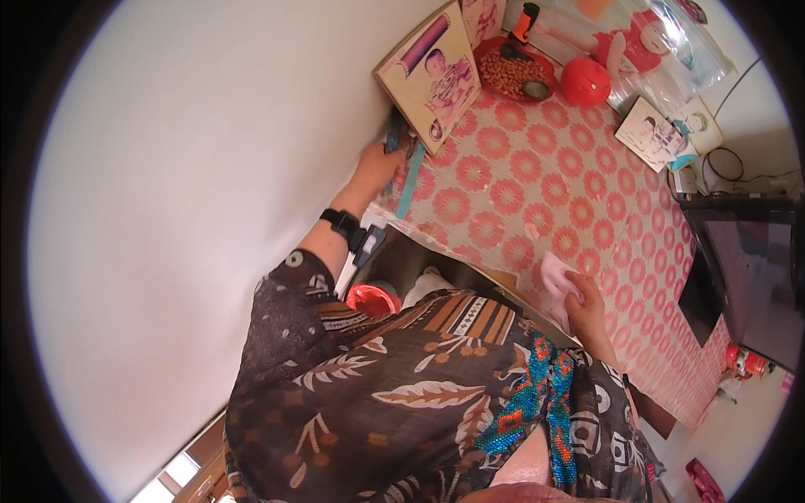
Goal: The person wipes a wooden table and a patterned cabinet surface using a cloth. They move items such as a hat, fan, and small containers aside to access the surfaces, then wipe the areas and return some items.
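Observation:
My left hand [381, 167] is at the table's left edge, close to the white wall. Its fingers reach in among dark and teal items [394, 133], and whether they grip one of these is hidden. Beside that hand lies a flat teal strip [411, 181]. A picture board [434, 78] with a baby photo leans just beyond the fingers. My right hand [586, 303] holds a pale pink cloth [556, 276] over the near edge of the table. The table carries a floral cover [526, 165] with pink-red round blossoms.
At the back stand a red dish of peanuts [512, 74], a red round object [585, 82] and a bagged doll [648, 38]. Two small pictures [650, 134] lie at the right, near cables and a black monitor [751, 270]. Below the table is a red-lined bin [373, 300].

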Demonstrator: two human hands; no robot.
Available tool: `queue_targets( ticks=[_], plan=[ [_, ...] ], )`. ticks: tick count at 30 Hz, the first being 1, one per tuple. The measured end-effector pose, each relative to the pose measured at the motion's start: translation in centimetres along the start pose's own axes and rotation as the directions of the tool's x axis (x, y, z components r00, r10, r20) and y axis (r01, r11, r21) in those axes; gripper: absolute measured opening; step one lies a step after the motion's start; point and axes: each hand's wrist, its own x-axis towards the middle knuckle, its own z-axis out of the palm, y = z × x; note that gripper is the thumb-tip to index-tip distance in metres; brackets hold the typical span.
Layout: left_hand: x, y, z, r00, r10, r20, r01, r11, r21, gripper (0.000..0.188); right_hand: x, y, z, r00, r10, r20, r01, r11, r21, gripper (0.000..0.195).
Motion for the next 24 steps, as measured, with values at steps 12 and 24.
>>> queue_targets(
  ticks=[12,24],
  plan=[
    [-10.1,-2.7,3.8,0.723,0.621,0.303,-0.559,0.269,0.784,0.047,-4.5,6.9,-0.7,0.985,0.158,-0.067,-0.144,0.973,0.179,0.040],
    [-7.7,-4.1,3.9,0.707,0.672,0.220,-0.505,0.262,0.822,0.030,5.2,16.9,3.1,0.886,-0.125,-0.447,-0.038,0.941,-0.338,0.043]
  ],
)
